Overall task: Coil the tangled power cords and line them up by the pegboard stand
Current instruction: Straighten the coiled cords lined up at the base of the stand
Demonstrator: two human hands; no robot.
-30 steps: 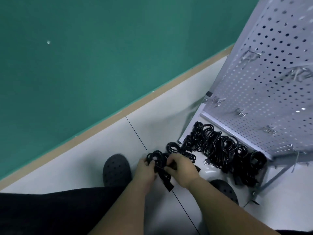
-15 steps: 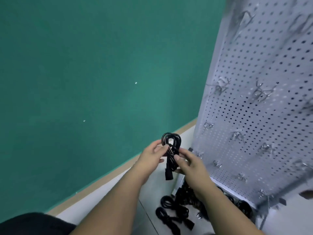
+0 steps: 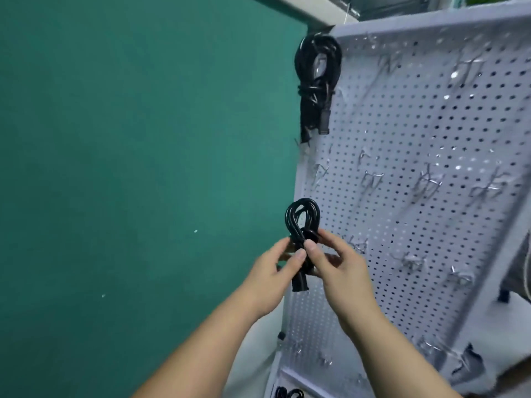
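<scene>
I hold a small coiled black power cord [image 3: 302, 218] upright in front of the left edge of the white pegboard stand [image 3: 425, 173]. My left hand [image 3: 271, 275] pinches its knotted middle from the left, and my right hand [image 3: 342, 271] pinches it from the right. The cord's loop sticks up above my fingers and its plug [image 3: 299, 282] hangs below. A second coiled black cord [image 3: 317, 81] hangs at the board's top left corner. More black cords [image 3: 288, 393] show at the stand's foot, at the bottom edge.
A green wall [image 3: 143, 168] fills the left side. Several bare metal hooks [image 3: 373, 179] stick out of the pegboard. The white floor [image 3: 253, 354] shows between my forearms.
Both hands lifted the coiled cord from the floor up in front of the pegboard. My view swung upward, so the hanging cord at the board's top appeared and the floor row dropped out.
</scene>
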